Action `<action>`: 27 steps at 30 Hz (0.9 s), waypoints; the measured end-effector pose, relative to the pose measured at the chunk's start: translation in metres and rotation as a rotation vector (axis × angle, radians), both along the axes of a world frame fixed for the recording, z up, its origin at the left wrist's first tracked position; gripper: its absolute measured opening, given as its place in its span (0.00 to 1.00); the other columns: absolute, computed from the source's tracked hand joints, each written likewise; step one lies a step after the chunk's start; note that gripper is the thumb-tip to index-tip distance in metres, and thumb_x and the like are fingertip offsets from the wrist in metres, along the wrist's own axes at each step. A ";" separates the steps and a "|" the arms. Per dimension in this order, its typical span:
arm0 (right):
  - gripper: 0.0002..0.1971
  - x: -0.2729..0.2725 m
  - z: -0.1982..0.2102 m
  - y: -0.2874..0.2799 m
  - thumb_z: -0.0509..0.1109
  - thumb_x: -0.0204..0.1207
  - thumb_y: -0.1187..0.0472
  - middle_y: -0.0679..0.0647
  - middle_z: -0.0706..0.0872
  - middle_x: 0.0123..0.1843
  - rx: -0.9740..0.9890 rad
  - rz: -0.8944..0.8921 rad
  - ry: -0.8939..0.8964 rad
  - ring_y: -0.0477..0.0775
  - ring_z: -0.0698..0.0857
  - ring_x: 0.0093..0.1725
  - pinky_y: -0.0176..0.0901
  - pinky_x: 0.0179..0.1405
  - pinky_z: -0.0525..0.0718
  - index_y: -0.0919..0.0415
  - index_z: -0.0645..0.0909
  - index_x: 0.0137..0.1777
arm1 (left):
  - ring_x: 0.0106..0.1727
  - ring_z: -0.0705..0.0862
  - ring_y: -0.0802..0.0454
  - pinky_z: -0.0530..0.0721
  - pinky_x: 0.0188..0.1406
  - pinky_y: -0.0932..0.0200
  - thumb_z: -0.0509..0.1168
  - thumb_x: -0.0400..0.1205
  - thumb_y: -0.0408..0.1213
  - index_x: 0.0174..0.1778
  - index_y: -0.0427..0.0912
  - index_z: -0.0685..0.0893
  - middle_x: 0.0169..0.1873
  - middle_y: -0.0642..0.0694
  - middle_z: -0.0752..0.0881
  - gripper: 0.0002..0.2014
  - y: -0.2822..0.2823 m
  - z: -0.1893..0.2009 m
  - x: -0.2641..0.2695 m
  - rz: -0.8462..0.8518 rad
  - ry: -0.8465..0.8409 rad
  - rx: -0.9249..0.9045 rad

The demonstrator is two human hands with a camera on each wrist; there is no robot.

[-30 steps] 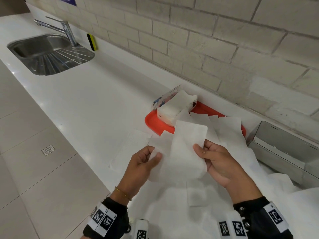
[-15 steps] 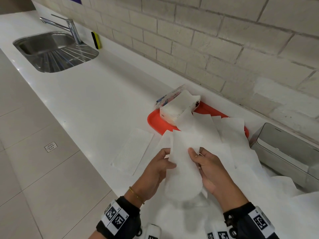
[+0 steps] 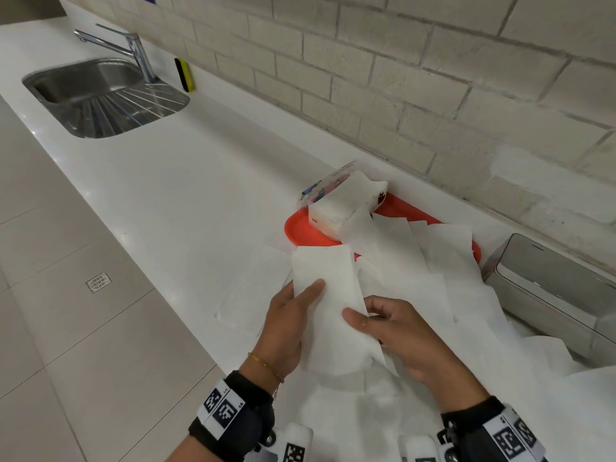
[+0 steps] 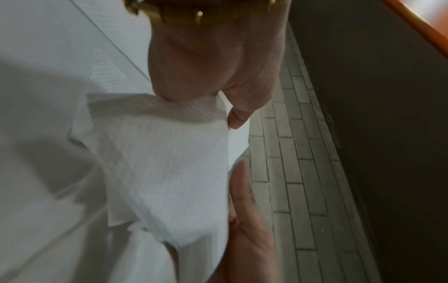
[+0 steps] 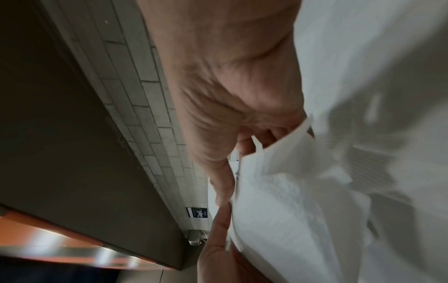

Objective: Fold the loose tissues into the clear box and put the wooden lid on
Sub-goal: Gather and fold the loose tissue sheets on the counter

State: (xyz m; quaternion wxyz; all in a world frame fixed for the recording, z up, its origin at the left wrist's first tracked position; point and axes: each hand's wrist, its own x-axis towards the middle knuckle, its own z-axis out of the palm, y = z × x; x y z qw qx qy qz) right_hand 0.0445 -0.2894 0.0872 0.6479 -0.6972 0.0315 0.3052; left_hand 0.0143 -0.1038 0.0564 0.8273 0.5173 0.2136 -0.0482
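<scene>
white counter [image 3: 173,208], steel sink [image 3: 100,95], brick wall [image 3: 400,78], both hands' fingers [image 3: 310,290] pinching a tissue [image 3: 328,295]

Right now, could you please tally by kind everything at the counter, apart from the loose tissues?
Hands: 2, left and right
Tray: 1
Tissue pack: 1
Box: 1
Sink: 1
Tap: 1
Sponge: 1
Total: 8
</scene>
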 end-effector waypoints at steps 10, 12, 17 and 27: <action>0.27 -0.011 0.035 0.003 0.79 0.74 0.36 0.32 0.80 0.70 -0.692 0.168 -0.553 0.38 0.78 0.69 0.35 0.67 0.76 0.42 0.84 0.71 | 0.69 0.89 0.37 0.87 0.68 0.36 0.72 0.86 0.41 0.74 0.44 0.87 0.67 0.40 0.91 0.20 0.014 -0.010 0.008 0.127 0.066 -0.228; 0.25 -0.010 0.047 0.005 0.78 0.75 0.36 0.35 0.81 0.65 -0.751 0.145 -0.575 0.42 0.80 0.65 0.36 0.63 0.78 0.43 0.81 0.69 | 0.68 0.90 0.38 0.89 0.61 0.40 0.71 0.86 0.40 0.75 0.44 0.87 0.67 0.40 0.91 0.19 0.011 -0.009 0.008 0.143 0.063 -0.273; 0.09 0.002 0.034 -0.001 0.78 0.81 0.53 0.47 0.96 0.52 -0.298 0.117 -0.136 0.51 0.95 0.53 0.59 0.65 0.90 0.52 0.92 0.58 | 0.71 0.88 0.36 0.84 0.71 0.35 0.66 0.90 0.41 0.78 0.42 0.83 0.71 0.38 0.89 0.20 0.005 0.000 0.007 0.114 0.034 -0.419; 0.59 0.011 -0.007 -0.006 0.93 0.50 0.34 0.31 0.78 0.74 -0.421 0.122 -0.281 0.38 0.79 0.72 0.46 0.74 0.80 0.36 0.67 0.82 | 0.67 0.90 0.35 0.89 0.67 0.35 0.67 0.90 0.38 0.76 0.42 0.84 0.66 0.38 0.91 0.17 0.001 0.003 -0.002 -0.056 -0.043 -0.102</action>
